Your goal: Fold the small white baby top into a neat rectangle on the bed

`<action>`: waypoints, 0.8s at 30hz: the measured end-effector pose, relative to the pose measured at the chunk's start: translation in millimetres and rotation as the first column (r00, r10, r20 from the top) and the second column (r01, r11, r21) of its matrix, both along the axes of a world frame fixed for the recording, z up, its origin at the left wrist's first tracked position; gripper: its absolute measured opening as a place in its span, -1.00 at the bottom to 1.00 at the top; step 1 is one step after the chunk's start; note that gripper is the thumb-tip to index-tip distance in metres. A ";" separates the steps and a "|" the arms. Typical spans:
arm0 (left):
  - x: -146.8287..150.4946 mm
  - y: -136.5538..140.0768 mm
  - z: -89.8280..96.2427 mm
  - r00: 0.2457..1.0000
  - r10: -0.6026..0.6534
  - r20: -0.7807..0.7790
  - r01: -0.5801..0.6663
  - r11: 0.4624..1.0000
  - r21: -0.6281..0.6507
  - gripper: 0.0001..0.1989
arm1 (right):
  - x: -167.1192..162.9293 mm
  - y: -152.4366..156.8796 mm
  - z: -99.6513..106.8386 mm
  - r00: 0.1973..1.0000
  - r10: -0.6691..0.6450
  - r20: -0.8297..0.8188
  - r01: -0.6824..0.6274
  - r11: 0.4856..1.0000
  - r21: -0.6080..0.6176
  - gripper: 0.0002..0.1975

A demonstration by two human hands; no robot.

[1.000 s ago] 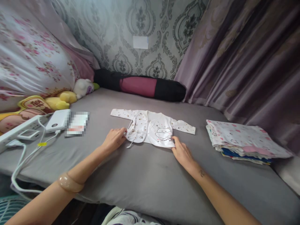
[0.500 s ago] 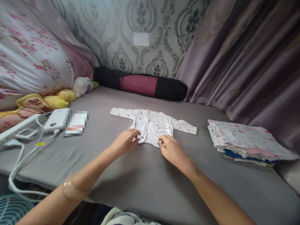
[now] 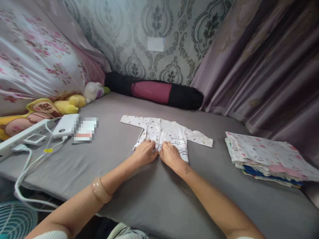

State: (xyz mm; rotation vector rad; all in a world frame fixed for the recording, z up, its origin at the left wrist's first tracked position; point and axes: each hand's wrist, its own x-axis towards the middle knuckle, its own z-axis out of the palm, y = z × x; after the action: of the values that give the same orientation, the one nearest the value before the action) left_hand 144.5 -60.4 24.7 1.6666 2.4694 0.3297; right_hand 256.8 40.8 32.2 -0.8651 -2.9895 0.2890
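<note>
A small white baby shirt (image 3: 171, 127) with a printed cartoon animal lies front up on the grey sheet, its sleeves spread to both sides. My left hand (image 3: 147, 151) and my right hand (image 3: 169, 152) are close together at the middle of its bottom hem. The fingers of both are curled and pinched on the cloth near the front opening. The hem under the fingers is partly hidden. A pale bangle (image 3: 101, 190) circles my left forearm.
A stack of folded cloths (image 3: 269, 152) lies on the right. At the left are a power strip (image 3: 27, 134), a white power bank (image 3: 65, 126), cables and plush toys (image 3: 72, 103). A black and maroon bolster-shaped bag (image 3: 152, 92) runs along the wall. A teal fan (image 3: 17, 220) stands below the edge.
Both hands have come together at the hem's middle, the right moving left and the left moving slightly right. More of the printed animal and lettering shows. The view has shifted slightly.
</note>
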 end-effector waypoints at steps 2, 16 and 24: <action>0.9 -0.1 -0.7 0.999 -0.018 -0.040 0.018 1.000 -0.015 -0.83 | 0.0 7.9 2.8 0.999 -0.005 -0.038 0.002 0.997 -0.074 -0.81; 9.6 19.2 1.2 0.995 -0.052 0.086 0.035 0.982 0.186 -0.80 | -7.8 51.0 27.3 0.877 -0.370 -0.306 -0.004 0.632 -0.775 -0.97; 29.7 25.4 -15.4 0.984 -0.174 -0.032 0.177 0.975 0.137 -0.79 | -18.5 38.5 21.1 0.897 -0.331 -0.293 0.003 0.667 -0.745 -0.96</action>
State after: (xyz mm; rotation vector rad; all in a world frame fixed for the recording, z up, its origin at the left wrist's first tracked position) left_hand 174.2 -35.0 9.3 1.9357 2.3379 0.4749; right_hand 238.3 79.3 53.3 -0.9439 -2.3194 1.5302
